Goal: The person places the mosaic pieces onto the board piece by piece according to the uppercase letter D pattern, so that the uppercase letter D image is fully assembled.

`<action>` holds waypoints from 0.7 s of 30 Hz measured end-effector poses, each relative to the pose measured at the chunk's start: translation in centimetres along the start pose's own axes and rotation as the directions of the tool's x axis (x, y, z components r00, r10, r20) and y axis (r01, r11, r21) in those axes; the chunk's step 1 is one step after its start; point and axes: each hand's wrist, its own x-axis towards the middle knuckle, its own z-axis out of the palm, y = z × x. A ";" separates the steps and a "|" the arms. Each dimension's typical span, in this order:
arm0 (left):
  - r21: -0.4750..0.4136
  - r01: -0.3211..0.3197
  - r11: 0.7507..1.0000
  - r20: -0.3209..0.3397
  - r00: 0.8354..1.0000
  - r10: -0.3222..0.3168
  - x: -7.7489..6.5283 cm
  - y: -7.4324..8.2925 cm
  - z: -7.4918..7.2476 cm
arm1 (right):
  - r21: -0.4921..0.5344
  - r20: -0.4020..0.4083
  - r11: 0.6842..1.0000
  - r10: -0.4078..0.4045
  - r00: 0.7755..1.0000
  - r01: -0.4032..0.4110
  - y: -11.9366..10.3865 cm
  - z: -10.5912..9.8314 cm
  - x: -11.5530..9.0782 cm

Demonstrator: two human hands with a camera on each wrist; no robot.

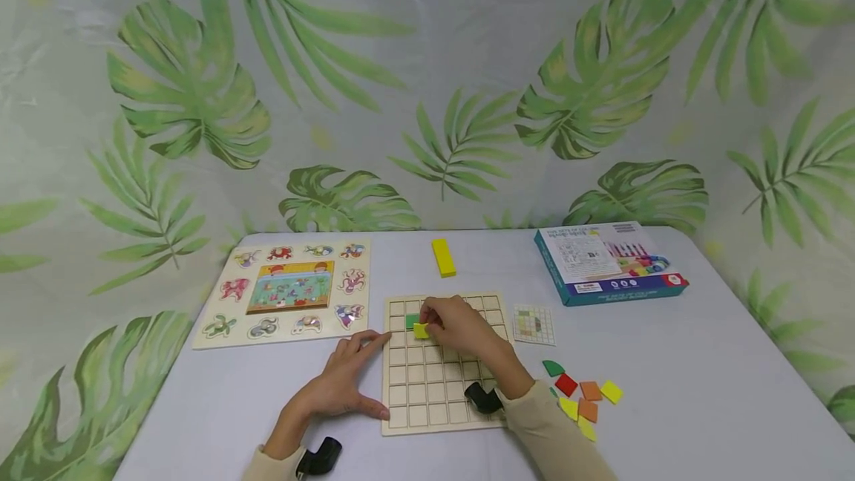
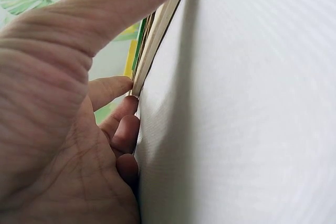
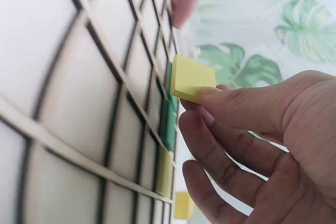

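My right hand (image 1: 461, 329) pinches a thin yellow square tile (image 3: 191, 80) between thumb and fingers, over the upper left of a wooden grid board (image 1: 417, 396). In the right wrist view the tile is tilted, close to the grid. Green (image 3: 169, 127) and yellow (image 3: 164, 174) pieces sit in cells along the far part of the board. My left hand (image 1: 337, 384) is spread at the board's left side, thumb and fingertips touching its edge. In the left wrist view the fingers (image 2: 109, 88) meet the board's rim, holding nothing.
Right of the board lie a small pattern card (image 1: 534, 325) and loose tiles, among them a red tile (image 1: 566, 384). A sea-animal puzzle board (image 1: 230, 321) is at left, a yellow block (image 1: 444, 257) behind, and a box (image 1: 621, 293) at back right.
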 end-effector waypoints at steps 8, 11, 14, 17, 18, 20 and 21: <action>0.000 0.015 1.000 -0.004 1.000 -0.015 -0.1 0.0 -0.1 | -0.032 0.012 0.999 -0.017 1.000 0.017 0.0 1.2 0.4; 0.004 0.015 1.000 0.000 1.000 -0.015 -0.1 0.0 -0.1 | -0.043 0.007 0.999 -0.002 1.000 0.002 -0.2 1.4 0.3; 0.006 0.016 1.000 0.000 1.000 -0.016 -0.1 0.1 -0.1 | -0.069 0.004 0.997 0.023 1.000 -0.023 -0.4 1.5 0.2; 0.002 0.018 1.000 -0.002 1.000 -0.018 0.0 0.2 -0.1 | -0.105 0.001 0.994 0.041 0.999 -0.040 -0.6 1.5 0.2; 0.001 0.019 1.000 -0.001 1.000 -0.019 0.0 0.2 -0.1 | -0.117 0.002 0.992 0.045 0.999 -0.045 -0.7 1.5 0.2; -0.004 0.020 1.000 -0.001 1.000 -0.020 0.0 0.3 -0.1 | -0.138 0.002 0.989 0.053 0.999 -0.053 -0.8 1.5 0.3; -0.005 0.019 1.000 -0.001 1.000 -0.019 0.0 0.3 -0.1 | -0.151 -0.001 0.987 0.057 0.998 -0.056 -0.9 1.5 0.2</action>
